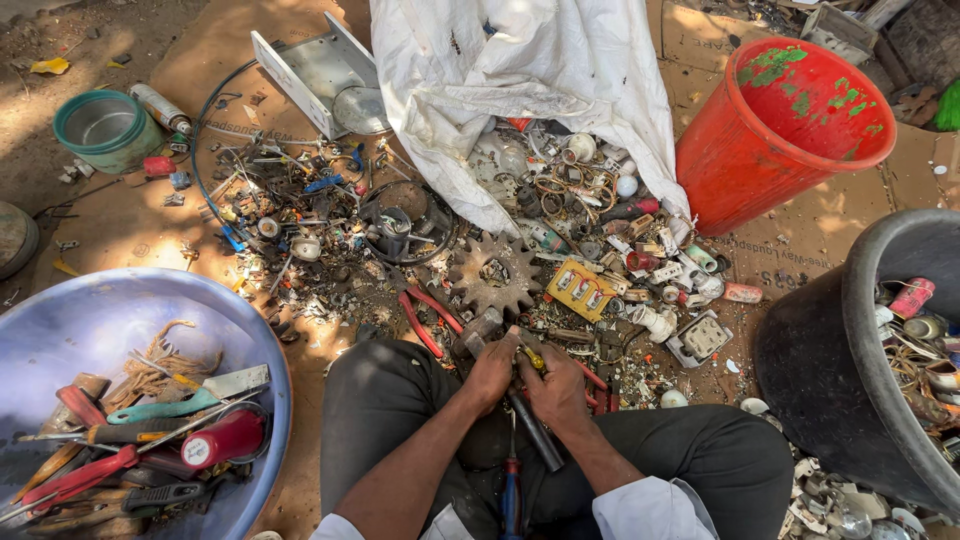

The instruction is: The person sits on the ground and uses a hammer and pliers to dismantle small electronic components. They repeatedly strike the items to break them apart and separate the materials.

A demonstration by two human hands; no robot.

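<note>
My left hand (490, 375) and my right hand (556, 388) meet just in front of my knees, over a heap of metal scrap. The left hand grips a hammer (478, 332) close under its blocky head. The right hand pinches a small yellowish metal piece (533, 358) against the ground. A dark metal bar (538, 432) lies slanted under both hands, and a screwdriver with a blue and red handle (511, 497) rests between my legs. Red-handled pliers (425, 318) lie just left of the hammer.
A rusty gear (494, 272), a yellow switch plate (581, 290) and mixed scrap spill from a white sack (530, 80). A blue basin (60, 320) of tools sits left, a red bucket (745, 160) and a black tub (810, 360) right, a green bowl (105, 128) far left.
</note>
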